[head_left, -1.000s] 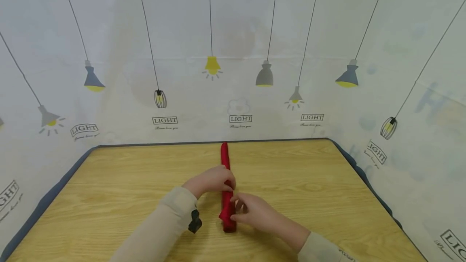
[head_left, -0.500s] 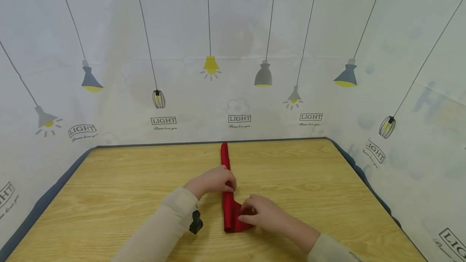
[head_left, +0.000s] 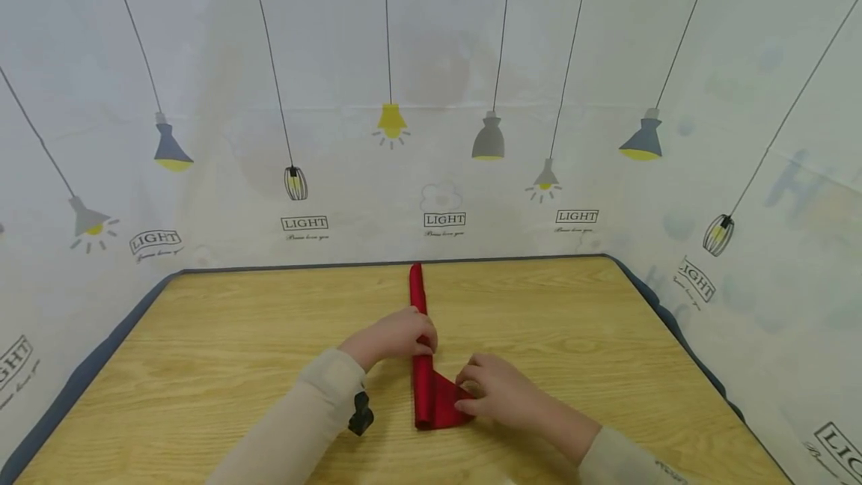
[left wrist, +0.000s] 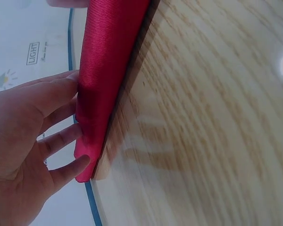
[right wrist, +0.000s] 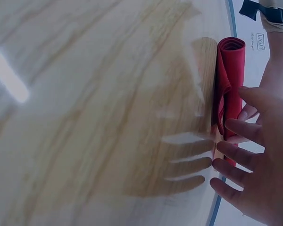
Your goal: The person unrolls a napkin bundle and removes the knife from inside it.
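A shiny red cloth [head_left: 423, 395], rolled into a long narrow tube, lies lengthwise on the wooden table, its far end at the back edge. My left hand [head_left: 397, 334] arches over the middle of the roll and holds it; the left wrist view shows finely ribbed fabric beside the fingers [left wrist: 68, 169]. From the near end, a loose flap [head_left: 447, 403] of the cloth spreads rightward. My right hand [head_left: 501, 394] pinches that flap at its outer corner. Spiral layers show at the end of the roll [right wrist: 232, 44] in the right wrist view.
The wood-grain table [head_left: 256, 320] has a dark blue border [head_left: 121, 335]. Behind it stands a pale wall covering [head_left: 350, 185] printed with hanging lamps. A black wrist device [head_left: 361, 414] sits at the left cuff.
My right hand has moved right from beside the roll, drawing the loose flap out flat. The left hand stays in place on the roll.
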The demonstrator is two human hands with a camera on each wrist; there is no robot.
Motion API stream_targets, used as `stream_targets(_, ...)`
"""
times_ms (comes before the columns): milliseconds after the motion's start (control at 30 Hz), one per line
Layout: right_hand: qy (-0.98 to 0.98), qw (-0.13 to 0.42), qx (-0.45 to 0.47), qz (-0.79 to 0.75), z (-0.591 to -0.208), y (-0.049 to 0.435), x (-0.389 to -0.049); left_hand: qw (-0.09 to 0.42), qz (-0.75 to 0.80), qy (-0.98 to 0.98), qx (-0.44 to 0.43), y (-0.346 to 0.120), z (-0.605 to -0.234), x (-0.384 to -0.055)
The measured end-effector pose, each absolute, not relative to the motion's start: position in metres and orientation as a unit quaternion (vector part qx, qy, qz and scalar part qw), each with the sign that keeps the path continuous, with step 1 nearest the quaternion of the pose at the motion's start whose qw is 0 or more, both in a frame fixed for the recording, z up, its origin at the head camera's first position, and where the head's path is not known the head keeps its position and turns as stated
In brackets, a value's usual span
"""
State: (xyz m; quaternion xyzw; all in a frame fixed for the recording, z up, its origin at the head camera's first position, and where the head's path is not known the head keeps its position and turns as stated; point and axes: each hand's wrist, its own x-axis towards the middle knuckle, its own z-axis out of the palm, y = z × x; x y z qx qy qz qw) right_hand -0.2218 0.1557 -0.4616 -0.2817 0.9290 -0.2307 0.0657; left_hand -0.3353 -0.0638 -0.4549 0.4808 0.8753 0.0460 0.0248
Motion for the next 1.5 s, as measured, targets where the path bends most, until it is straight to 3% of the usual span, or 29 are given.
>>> stream_targets(233, 0.936, 0.044, -0.303, -0.173, -0.464, 0.151, -0.225, 0.021, 0.052, 0.876, 0.479, -0.067, -0.454, -0.335)
stream_targets(767, 0.945, 0.109, -0.275, -0.142, -0.464, 0.150, -0.236, -0.011, 0.037, 0.880, 0.473, -0.072, -0.447, -0.327)
stream_targets(1500, 0.944, 0.126, -0.273, -0.134, -0.462, 0.141, -0.232, 0.010, 0.021, 0.876, 0.482, -0.084, -0.449, -0.307)
